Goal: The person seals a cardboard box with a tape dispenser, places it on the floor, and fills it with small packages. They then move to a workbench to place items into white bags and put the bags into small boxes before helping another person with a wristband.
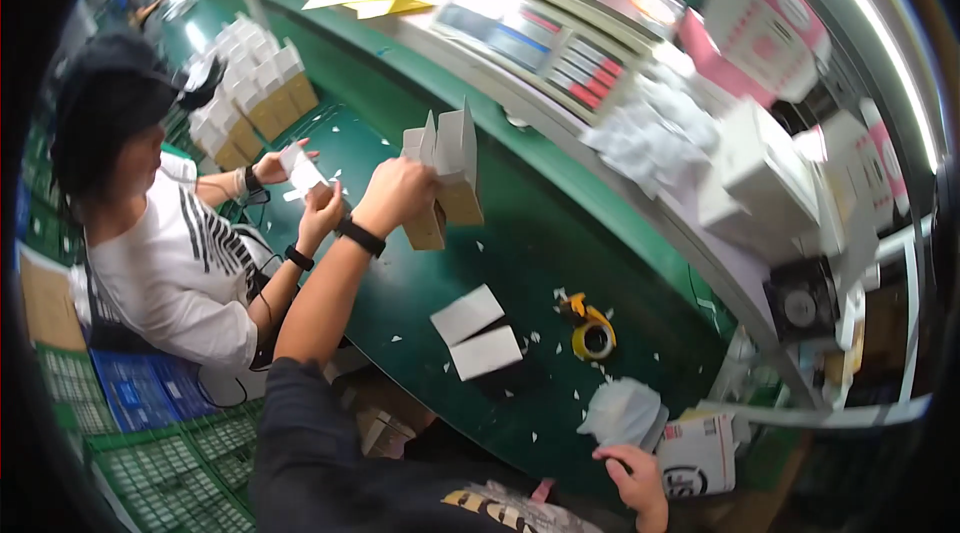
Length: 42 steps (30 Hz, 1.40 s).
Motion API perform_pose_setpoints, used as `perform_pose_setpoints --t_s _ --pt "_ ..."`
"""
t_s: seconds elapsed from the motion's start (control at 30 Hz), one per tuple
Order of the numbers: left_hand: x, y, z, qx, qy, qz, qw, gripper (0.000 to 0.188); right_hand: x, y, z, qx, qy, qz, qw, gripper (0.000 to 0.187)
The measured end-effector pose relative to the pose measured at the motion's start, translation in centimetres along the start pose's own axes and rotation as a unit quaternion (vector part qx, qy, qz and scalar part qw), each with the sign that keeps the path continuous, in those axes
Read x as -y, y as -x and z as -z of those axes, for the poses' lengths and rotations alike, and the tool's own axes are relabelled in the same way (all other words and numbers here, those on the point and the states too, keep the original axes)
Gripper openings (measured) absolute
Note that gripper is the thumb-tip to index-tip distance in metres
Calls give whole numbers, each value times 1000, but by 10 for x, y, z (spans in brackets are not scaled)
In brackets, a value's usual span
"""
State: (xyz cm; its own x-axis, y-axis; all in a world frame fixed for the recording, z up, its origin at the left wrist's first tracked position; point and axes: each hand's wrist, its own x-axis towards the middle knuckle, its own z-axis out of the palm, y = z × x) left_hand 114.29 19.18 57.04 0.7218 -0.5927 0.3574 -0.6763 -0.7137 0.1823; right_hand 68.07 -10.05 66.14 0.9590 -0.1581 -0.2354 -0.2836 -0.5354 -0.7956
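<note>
My left hand (395,195), a dark band at its wrist, is closed on small cardboard boxes (460,168), brown outside with pale flaps standing up. It holds them over the far left part of the green table. My right hand (635,483) is at the near right, with fingers apart and nothing visible in them. Just beyond its fingertips lies a pale grey-white stack or bag (622,411); I cannot tell whether they touch. Two flat white pieces (485,351) rest mid-table. Beside them is a yellow tape dispenser (592,335) with a roll.
At left, a co-worker (170,263) in a white shirt handles a small white box (305,173). Behind stand rows of open boxes (255,83). A raised shelf (520,83) along the far side carries cartons and crumpled white material (655,128). White scraps dot the green table (560,243).
</note>
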Motion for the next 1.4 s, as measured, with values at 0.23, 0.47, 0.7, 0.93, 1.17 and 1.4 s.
perform_pose_setpoints --t_s 0.23,0.47,0.7,0.93,1.17,1.4 --pt "-181 46 -4 109 3 -49 993 7 -41 51 6 -11 -61 55 997 19" --pt "-291 72 -15 -14 20 -210 977 6 -99 107 17 -28 -95 47 994 20" --pt "-365 173 -32 225 -77 -198 951 5 -162 92 10 -17 -130 10 991 29" --pt "-388 243 -76 173 43 -136 974 15 -198 -29 -58 -176 41 28 983 64" --pt "-358 257 -2 247 80 -66 963 72 -158 -53 -42 -115 100 -20 988 20" --pt "-376 299 -33 162 155 -96 970 70 -158 -115 -18 -115 159 44 980 30"
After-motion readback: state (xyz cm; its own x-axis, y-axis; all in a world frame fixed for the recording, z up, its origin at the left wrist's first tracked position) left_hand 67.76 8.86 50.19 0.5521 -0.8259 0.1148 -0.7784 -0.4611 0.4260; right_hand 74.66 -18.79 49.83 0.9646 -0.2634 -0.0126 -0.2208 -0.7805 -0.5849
